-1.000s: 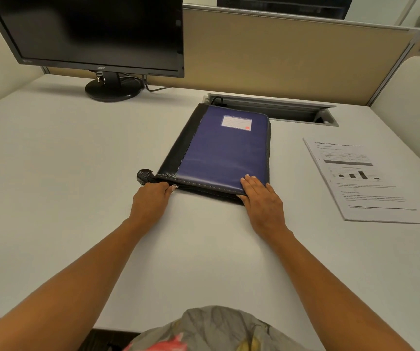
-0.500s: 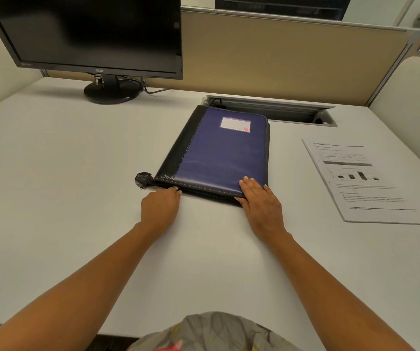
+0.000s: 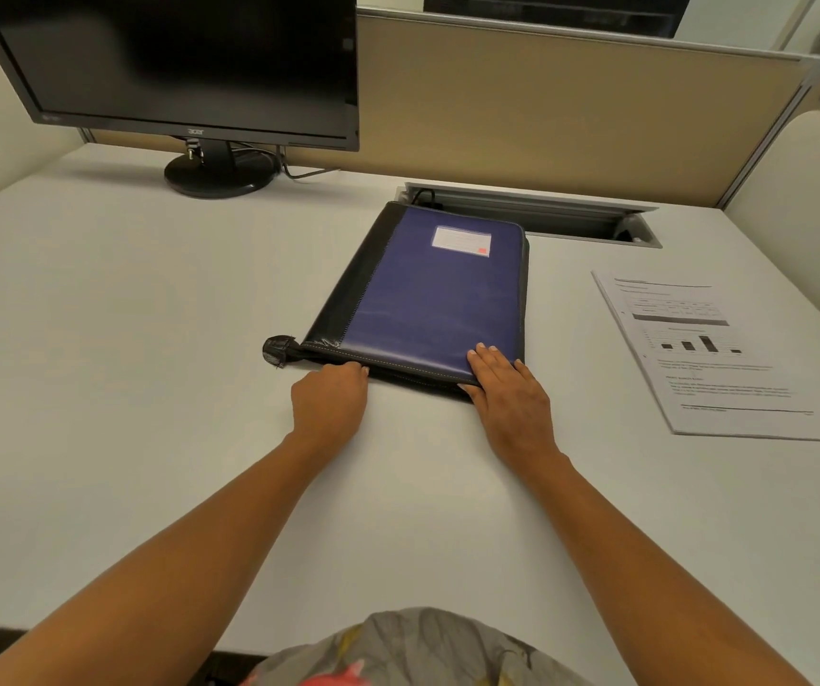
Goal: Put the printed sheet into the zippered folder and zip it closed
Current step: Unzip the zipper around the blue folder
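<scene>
- White desk in a cubicle, tan partition along the far edge, padded side panels left and right.
- Dark monitor on a round stand at the far left; its top is cut off by the frame.
- Open cable slot in the desk just behind the folder.
- Blue and black zippered folder lies flat mid-desk, cover down, white label near its far end.
- Small black tab sticks out at the folder's near left corner.
- Left hand is curled at the folder's near edge, fingertips tucked against the zip line; whether it pinches a zip pull, cannot tell.
- Right hand lies flat and spread, pressing on the folder's near right corner, holding nothing.
- Printed sheet with a bar chart lies on the desk to the right, well apart from the folder, untouched.
- Bare desk all round: wide on the left, a clear strip between folder and sheet, open space toward the body.
- Sheet text too blurred to read; label text too.
- Both forearms run out of the bottom of the frame.
</scene>
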A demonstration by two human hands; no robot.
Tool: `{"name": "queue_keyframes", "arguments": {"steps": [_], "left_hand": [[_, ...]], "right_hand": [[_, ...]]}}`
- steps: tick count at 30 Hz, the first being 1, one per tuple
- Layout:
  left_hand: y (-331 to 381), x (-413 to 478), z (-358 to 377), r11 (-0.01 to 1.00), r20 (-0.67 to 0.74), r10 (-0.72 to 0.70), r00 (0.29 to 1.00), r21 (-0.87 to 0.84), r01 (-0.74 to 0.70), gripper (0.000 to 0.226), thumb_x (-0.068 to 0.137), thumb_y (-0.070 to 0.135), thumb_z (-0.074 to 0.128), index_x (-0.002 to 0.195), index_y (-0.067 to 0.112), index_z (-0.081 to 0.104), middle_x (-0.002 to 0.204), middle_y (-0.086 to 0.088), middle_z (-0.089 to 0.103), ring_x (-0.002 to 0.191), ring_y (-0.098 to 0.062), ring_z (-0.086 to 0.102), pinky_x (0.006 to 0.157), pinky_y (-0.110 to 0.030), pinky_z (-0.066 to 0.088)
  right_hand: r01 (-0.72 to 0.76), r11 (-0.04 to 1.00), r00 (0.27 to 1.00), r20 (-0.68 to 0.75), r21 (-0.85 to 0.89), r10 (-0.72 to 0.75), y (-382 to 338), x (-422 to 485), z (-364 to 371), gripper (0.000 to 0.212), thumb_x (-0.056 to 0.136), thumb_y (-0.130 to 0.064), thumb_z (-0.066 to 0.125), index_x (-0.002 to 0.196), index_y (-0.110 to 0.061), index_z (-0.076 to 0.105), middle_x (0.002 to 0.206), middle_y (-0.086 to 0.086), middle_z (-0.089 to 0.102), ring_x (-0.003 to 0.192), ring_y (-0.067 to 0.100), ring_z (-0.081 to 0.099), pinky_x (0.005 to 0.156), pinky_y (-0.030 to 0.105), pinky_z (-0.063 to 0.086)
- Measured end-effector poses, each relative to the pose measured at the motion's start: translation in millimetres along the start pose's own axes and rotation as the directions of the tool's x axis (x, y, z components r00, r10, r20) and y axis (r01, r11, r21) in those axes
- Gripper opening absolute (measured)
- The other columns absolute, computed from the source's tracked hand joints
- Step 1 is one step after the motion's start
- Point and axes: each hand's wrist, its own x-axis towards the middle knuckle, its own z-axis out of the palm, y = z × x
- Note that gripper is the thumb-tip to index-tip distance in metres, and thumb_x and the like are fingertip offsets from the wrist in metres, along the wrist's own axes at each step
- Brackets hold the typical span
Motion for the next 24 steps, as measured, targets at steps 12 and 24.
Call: {"name": "queue_keyframes", "arguments": {"steps": [12,24], "left_hand": [[-26.6,-5.9,-2.8,0.999,-0.057,-0.043,0.997,-0.024,0.041,0.039,0.098,0.034,0.031,0.089,0.012,0.062,0.091,-0.013,0.067,0.083,-0.035,0.060,0.064,-0.032,0.035],[-29.5,-3.9,-2.0,0.996,-0.081,-0.077,0.994,-0.044,0.074,0.039,0.098,0.035,0.032,0.093,0.011,0.063,0.094,-0.015,0.065,0.085,-0.037,0.060,0.064,-0.032,0.034]], "right_hand": [[0.006,1.000,1.000,-0.018,-0.012,-0.006,1.5,-2.0,-0.5,0.045,0.095,-0.026,0.044,0.136,-0.010,0.037,0.143,0.010,0.041,0.135,0.025,0.035,0.112,0.038,0.026],[0.008,1.000,1.000,-0.016,-0.026,-0.008,0.4,-1.8,-0.4,0.044,0.094,-0.025,0.045,0.135,-0.009,0.038,0.143,0.010,0.042,0.134,0.026,0.037,0.111,0.039,0.027]]}}
